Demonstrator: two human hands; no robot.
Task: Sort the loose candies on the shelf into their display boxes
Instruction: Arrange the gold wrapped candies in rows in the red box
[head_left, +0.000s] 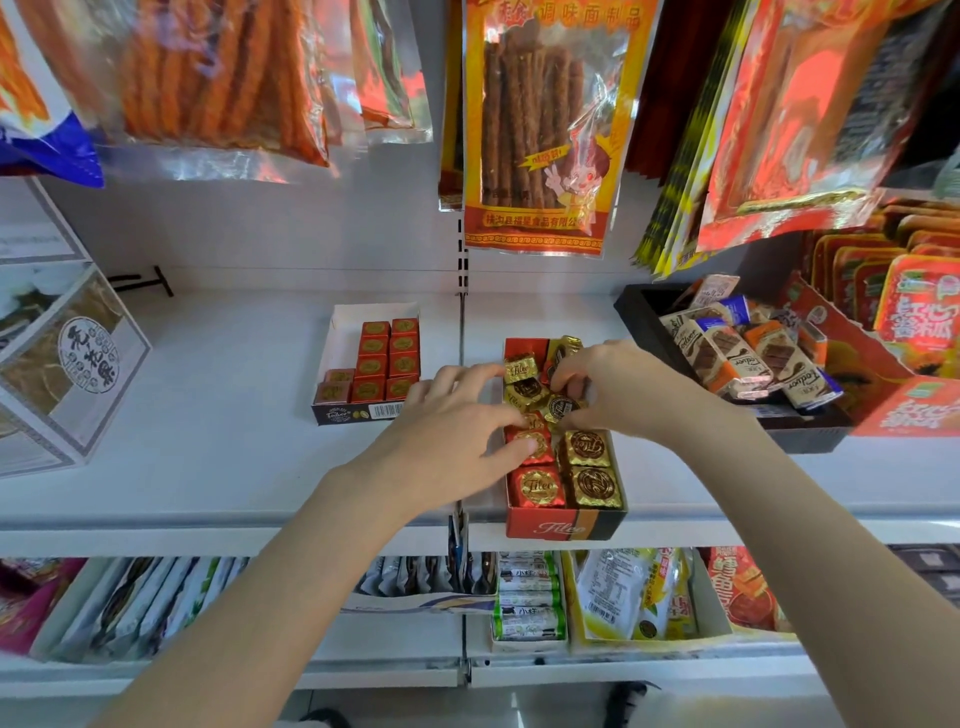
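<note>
Both hands are working inside the red box (563, 522) at the front edge of the shelf (234, 415), where the candies (587, 447) are sitting, foil-wrapped in gold and red. The left hand (457, 431) is reaching in from the left with fingers spread and fairly straight, fingertips pressing on a red candy (532, 447) in the left column, so that grip looks released rather than clenched. The right hand (618, 384) is curling its fingers down over the jumbled gold pieces in the middle of the box and seems to be pinching a gold candy (561, 408). These pieces are looking light and small, stiff enough to hold shape, but the foil is probably slick and easy to dent, so taking them by opposite flat sides with fingertips looks best. The front rows are sitting neat and flush; the middle is heaped and tilted. Room is tight: the box walls are low, the shelf lip is right at its front, and a black tray (654, 332) of bars is standing just to the right. To the left, open shelf is lying between this and the white box (363, 374).
</note>
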